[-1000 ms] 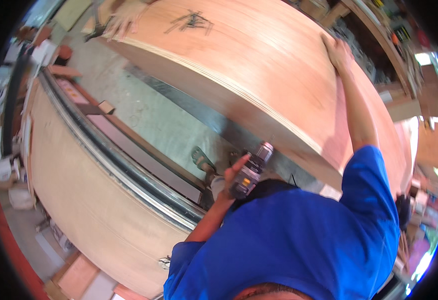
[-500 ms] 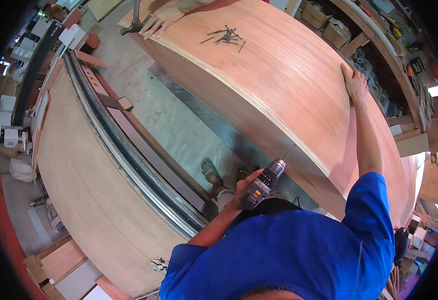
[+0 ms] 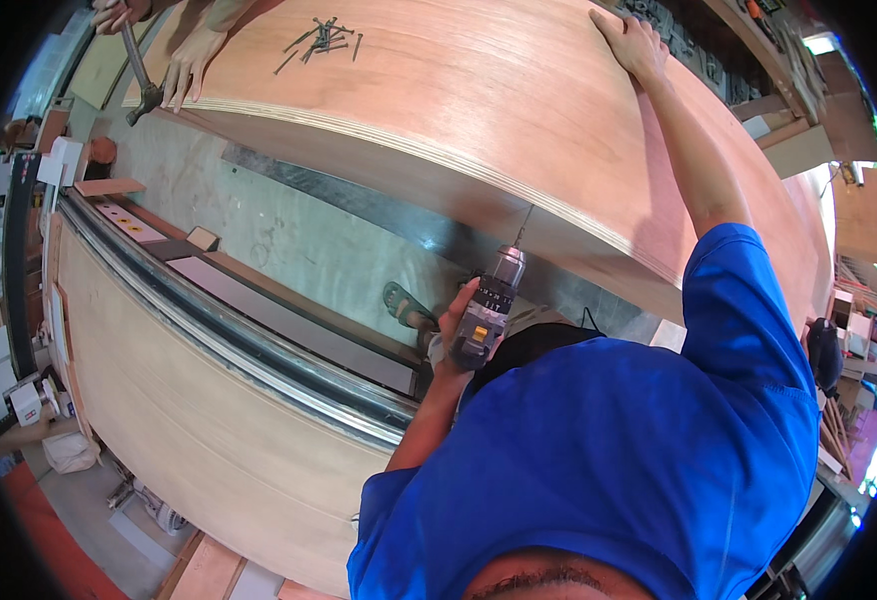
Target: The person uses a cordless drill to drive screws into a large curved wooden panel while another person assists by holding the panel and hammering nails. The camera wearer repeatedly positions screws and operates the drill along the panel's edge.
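My left hand (image 3: 456, 325) is wrapped round a grey and black cordless drill (image 3: 485, 312). A long drill bit (image 3: 527, 225) points up and away from its chuck, with the tip at or very near the side of a big plywood box (image 3: 479, 90), just under its layered edge; whether it touches is unclear. My right hand (image 3: 635, 48) lies flat with fingers spread on the far part of the plywood top. A small pile of dark screws (image 3: 324, 42) rests on the same top, left of that hand.
A co-worker's hand (image 3: 195, 62) presses the plywood's far left corner; their other hand holds a hammer (image 3: 139, 75). To my left stands a long pale wooden table (image 3: 189, 400) with a metal rail (image 3: 229, 330). My sandalled foot (image 3: 406, 304) is on the concrete floor between.
My view has turned, so the plywood lies more level across it. My left hand has angled the drill more upright. My right hand still lies on the plywood.
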The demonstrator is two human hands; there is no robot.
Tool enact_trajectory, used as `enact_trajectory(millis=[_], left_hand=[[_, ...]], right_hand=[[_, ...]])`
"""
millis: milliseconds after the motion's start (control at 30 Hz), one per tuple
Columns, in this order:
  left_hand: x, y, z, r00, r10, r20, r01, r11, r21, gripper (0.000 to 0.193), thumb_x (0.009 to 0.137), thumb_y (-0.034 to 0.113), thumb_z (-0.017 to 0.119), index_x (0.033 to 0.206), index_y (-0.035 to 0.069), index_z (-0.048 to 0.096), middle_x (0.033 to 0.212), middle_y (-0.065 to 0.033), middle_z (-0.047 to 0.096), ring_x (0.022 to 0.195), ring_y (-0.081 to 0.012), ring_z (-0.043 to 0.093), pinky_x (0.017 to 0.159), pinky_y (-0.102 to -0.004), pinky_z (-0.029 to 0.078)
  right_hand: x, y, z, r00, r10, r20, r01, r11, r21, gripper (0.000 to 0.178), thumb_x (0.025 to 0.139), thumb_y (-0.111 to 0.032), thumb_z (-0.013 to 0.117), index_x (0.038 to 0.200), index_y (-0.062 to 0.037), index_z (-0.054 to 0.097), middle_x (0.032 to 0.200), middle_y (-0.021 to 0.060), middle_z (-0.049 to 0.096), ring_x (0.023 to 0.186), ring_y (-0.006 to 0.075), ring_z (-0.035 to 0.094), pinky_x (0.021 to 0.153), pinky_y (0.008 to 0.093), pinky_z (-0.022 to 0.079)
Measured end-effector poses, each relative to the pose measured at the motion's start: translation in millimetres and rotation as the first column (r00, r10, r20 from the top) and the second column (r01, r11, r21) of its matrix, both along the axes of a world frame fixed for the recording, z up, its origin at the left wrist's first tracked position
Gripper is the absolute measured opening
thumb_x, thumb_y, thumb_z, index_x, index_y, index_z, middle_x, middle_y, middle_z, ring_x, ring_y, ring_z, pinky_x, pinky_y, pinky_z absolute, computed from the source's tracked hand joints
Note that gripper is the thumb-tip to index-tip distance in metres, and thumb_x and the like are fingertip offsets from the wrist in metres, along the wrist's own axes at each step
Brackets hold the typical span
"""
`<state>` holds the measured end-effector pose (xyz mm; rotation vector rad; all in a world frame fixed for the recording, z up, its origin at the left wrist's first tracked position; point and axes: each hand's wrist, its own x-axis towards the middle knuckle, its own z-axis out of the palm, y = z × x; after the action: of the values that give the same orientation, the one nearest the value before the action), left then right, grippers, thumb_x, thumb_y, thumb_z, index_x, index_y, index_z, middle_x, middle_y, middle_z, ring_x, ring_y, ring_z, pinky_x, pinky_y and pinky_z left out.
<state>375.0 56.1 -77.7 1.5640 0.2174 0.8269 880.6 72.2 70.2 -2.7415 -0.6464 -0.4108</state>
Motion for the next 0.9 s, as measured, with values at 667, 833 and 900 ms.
enact_trajectory(millis=[667, 833, 900], left_hand=[[1.9, -1.7, 1.5, 0.997, 0.067, -0.026, -0.066, 0.998, 0.022, 0.082, 0.08, 0.017, 0.081, 0.148, 0.003, 0.037, 0.101, -0.0101, 0.066, 0.081, -0.0178, 0.066, 0.073, -0.0313, 0.055], [-4.9, -5.5, -10.8, 0.999, 0.024, -0.039, -0.026, 0.998, -0.063, 0.081, 0.079, 0.01, 0.079, 0.146, -0.001, 0.036, 0.11, -0.0126, 0.065, 0.093, -0.0184, 0.067, 0.082, -0.0318, 0.058], [-5.8, -9.6, -17.8, 0.998, -0.028, -0.051, 0.016, 0.975, -0.22, 0.081, 0.079, 0.012, 0.08, 0.146, -0.001, 0.037, 0.108, -0.0126, 0.066, 0.093, -0.0181, 0.067, 0.082, -0.0324, 0.057]], right_hand=[[3.6, -0.7, -1.1, 0.999, -0.025, -0.042, 0.025, 1.0, 0.001, 0.081, 0.09, -0.067, 0.054, 0.139, -0.0033, 0.053, 0.142, 0.0262, 0.051, 0.137, 0.0409, 0.042, 0.114, 0.0524, 0.032], [-10.5, 2.1, 11.5, 0.998, 0.02, -0.066, -0.019, 1.0, 0.014, 0.08, 0.09, -0.068, 0.054, 0.138, -0.003, 0.055, 0.14, 0.0256, 0.053, 0.137, 0.0402, 0.043, 0.114, 0.0529, 0.032], [-4.9, 1.3, 6.9, 0.999, 0.005, -0.046, -0.005, 1.0, -0.003, 0.081, 0.09, -0.068, 0.054, 0.137, -0.0025, 0.055, 0.14, 0.0253, 0.054, 0.136, 0.04, 0.044, 0.114, 0.053, 0.033]])
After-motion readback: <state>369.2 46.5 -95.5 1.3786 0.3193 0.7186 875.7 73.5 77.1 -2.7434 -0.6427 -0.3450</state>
